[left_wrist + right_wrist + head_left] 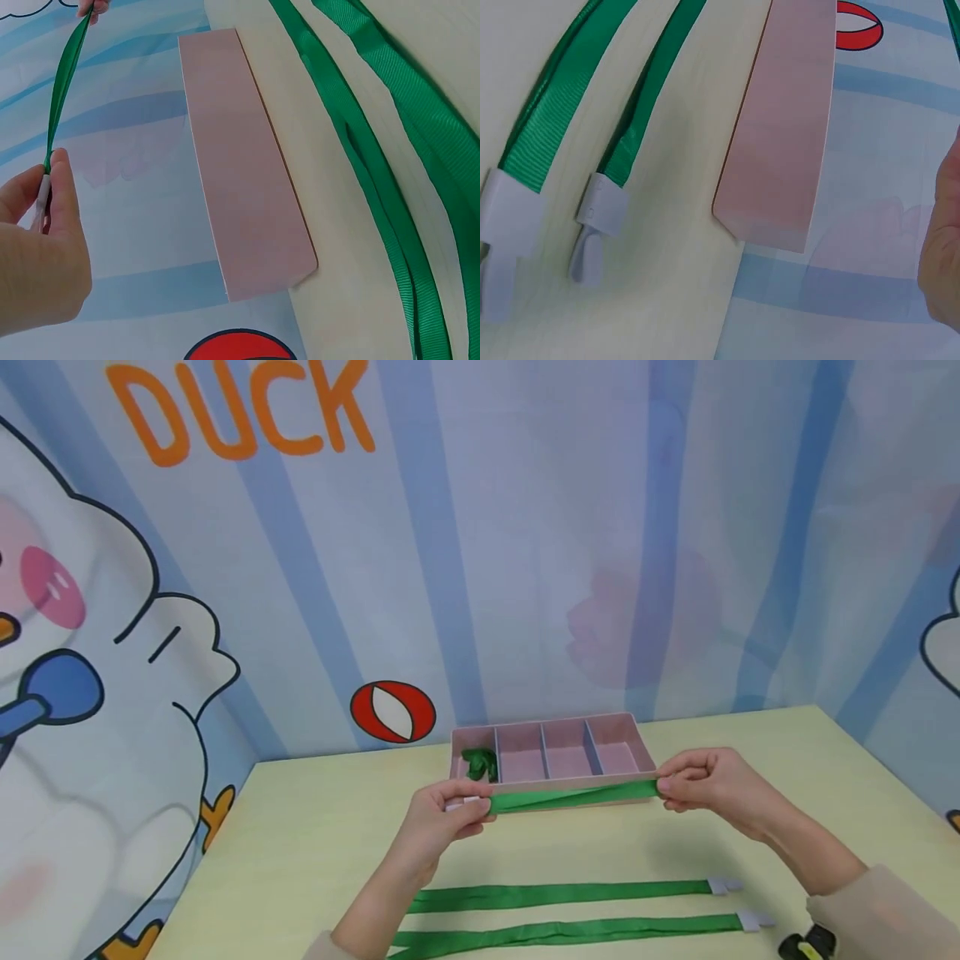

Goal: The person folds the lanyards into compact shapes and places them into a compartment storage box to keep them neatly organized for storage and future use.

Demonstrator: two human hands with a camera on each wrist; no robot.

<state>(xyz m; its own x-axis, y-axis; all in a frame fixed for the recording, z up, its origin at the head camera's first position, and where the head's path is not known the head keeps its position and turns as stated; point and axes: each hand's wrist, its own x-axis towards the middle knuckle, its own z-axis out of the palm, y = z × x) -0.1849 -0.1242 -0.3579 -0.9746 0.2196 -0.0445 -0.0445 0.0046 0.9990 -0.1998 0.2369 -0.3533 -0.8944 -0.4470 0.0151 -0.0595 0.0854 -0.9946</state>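
A green lanyard (573, 797) is stretched nearly level between both hands, in front of the pink divided box (521, 756). My left hand (438, 818) pinches its left end between thumb and fingers, by a white plastic clip (42, 193). The other end is pinched by my right hand (705, 783); in the right wrist view only part of that hand (941, 240) shows at the edge. Two more green lanyards, a farther one (570, 895) and a nearer one (570, 933), lie lengthwise on the table below, their white clips (600, 206) toward the right.
In the box's leftmost compartment sits a bunched green lanyard (480, 763); thin dividers separate the other compartments. The box stands at the pale yellow table's (322, 810) back edge, against a printed backdrop (517, 568). A small black object (808, 943) lies near the right sleeve.
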